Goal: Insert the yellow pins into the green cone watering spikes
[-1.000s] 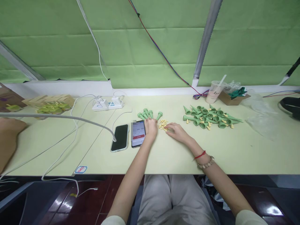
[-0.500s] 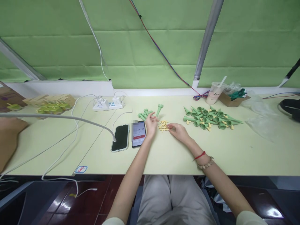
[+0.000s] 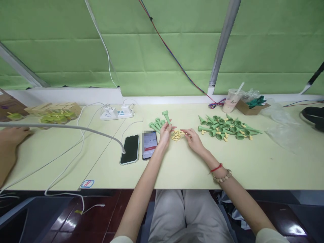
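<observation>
My left hand (image 3: 165,135) is closed around a green cone-shaped plastic piece (image 3: 165,116), its flared end pointing up and away from me. Just behind that hand, several similar green cones (image 3: 155,124) lie side by side. A small pile of yellow plastic pieces (image 3: 176,135) sits on the table between my hands. At the pile's right edge, my right hand (image 3: 194,140) pinches a small yellow piece (image 3: 186,133), mostly covered by the fingertips. Further right lies a heap of green cones (image 3: 225,127), with several yellow pieces among them.
Two phones, one dark (image 3: 130,149) and one lit (image 3: 150,145), lie left of my forearm. Behind them is a power strip (image 3: 117,114) with white cables. A drink cup (image 3: 231,101), a cardboard box (image 3: 250,107) and plastic bags stand back right. Another person's hand (image 3: 17,135) rests far left.
The green cone in my left hand has swung left and tilted, and that hand has turned slightly toward the yellow pile. My right hand has shifted a little right and up from the pile.
</observation>
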A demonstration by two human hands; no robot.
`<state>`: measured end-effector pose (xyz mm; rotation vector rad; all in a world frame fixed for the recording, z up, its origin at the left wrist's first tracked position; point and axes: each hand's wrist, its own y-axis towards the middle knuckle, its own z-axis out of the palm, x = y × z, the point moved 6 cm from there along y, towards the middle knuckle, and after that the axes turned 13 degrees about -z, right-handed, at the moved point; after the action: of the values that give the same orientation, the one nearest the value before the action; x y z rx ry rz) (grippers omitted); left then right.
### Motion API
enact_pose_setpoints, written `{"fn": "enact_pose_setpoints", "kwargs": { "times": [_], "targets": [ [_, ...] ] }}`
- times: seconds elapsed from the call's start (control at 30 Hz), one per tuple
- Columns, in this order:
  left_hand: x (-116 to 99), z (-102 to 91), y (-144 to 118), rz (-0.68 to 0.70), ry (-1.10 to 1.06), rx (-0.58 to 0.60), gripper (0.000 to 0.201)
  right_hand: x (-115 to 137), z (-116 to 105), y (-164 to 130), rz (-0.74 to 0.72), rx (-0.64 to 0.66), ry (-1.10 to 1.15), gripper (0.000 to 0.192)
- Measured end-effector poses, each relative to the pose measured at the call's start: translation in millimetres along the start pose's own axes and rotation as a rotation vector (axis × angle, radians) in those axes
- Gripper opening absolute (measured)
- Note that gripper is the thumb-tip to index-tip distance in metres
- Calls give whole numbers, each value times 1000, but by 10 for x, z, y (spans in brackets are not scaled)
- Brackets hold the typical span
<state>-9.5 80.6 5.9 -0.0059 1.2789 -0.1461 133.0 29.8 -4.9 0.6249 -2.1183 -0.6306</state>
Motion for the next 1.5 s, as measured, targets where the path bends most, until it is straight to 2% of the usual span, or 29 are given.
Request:
{"fn": "enact_pose_setpoints", "kwargs": {
  "times": [0.17,0.33,0.5,0.63,0.8,1.03,1.27,1.4,1.5],
  "targets": [
    [71,-40,34,-20,27,-74,24,-26,-29,-6,38,-12,-42,33],
    [64,-72,31,37,101,-132,27,-58,-59,-21,105,-48,-78,27],
    [30,-41,-9,68,81,-99,39,-69,-78,-19,144,-116,-30,20],
    [10,9,-41,83,88,-80,54,-25,-133,-7,121,-211,22,19],
    [19,40,-62,71,56,-40,61,33,-218,12,96,-318,42,21],
    [39,120,-101,49,44,49,76,2,-203,9,193,-354,87,19],
    [46,165,-126,19,48,57,80,57,-252,14,249,-387,154,23],
    [12,160,-158,66,72,71,89,29,-269,5,316,-417,220,28],
    [-3,206,-198,83,119,140,92,-7,-270,8,337,-440,299,31]
  ]
}}
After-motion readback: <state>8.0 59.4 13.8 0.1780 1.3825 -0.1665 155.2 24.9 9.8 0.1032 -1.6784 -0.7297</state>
